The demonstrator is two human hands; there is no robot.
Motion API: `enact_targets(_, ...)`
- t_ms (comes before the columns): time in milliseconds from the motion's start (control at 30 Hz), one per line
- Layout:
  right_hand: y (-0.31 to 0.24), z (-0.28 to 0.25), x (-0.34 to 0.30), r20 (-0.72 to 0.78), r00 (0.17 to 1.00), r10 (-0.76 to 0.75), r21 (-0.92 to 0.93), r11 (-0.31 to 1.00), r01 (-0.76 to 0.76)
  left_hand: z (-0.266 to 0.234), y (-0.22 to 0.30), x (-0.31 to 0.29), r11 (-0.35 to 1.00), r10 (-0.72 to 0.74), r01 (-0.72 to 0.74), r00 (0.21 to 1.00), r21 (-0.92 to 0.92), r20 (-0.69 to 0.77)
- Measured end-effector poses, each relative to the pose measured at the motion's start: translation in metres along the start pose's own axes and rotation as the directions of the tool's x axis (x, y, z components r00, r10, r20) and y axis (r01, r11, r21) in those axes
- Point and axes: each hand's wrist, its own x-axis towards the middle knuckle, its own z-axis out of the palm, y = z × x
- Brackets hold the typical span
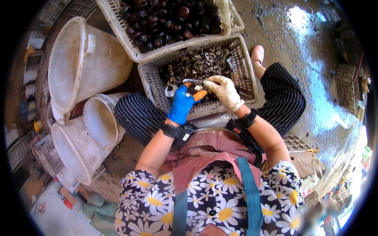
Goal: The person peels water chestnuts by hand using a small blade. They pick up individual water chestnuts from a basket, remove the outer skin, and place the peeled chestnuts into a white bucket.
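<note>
Gripping a small dark chestnut (193, 91) in your blue-gloved left hand (182, 104), your white-gloved right hand (224, 91) clenched on a small knife (192, 81) touching it, both over the near grey crate (246, 63) of peelings, white buckets (78, 59) at left.

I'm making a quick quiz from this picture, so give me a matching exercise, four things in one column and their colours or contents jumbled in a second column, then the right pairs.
Column one:
1. left hand
2. right hand
3. far basket
4. near basket

Column two:
A. cream glove, holding a small knife
B. whole dark round fruits
C. blue glove with orange fingertips
D. dark peelings and scraps

Pairs: 1-C, 2-A, 3-B, 4-D
</note>
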Motion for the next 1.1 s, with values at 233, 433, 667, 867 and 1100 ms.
enact_targets(233,-0.008,-0.013,-0.010,0.000,0.988,-0.157,-0.057,0.986,0.157,0.000,0.003,0.000,0.977,0.013,-0.011,1.000,-0.212,0.008)
enact_targets(433,-0.004,-0.010,-0.015,0.052,0.955,-0.291,-0.163,0.941,0.295,-0.003,-0.010,0.004,0.929,0.042,-0.025,0.998,-0.370,0.037)
enact_targets(667,0.028,-0.046,0.014,-0.138,0.953,-0.271,-0.411,0.891,0.194,-0.007,0.012,-0.007,0.973,-0.164,0.180,0.980,-0.142,0.115)
enact_targets(867,-0.005,-0.014,-0.013,-0.007,0.978,-0.209,-0.051,0.977,0.208,-0.011,0.009,-0.004,0.961,-0.140,0.153,0.987,-0.231,0.076)
enact_targets(1100,0.034,-0.063,0.018,-0.208,0.973,-0.104,-0.452,0.892,-0.001,-0.006,0.020,-0.017,0.933,-0.166,0.220,0.965,-0.286,0.201)
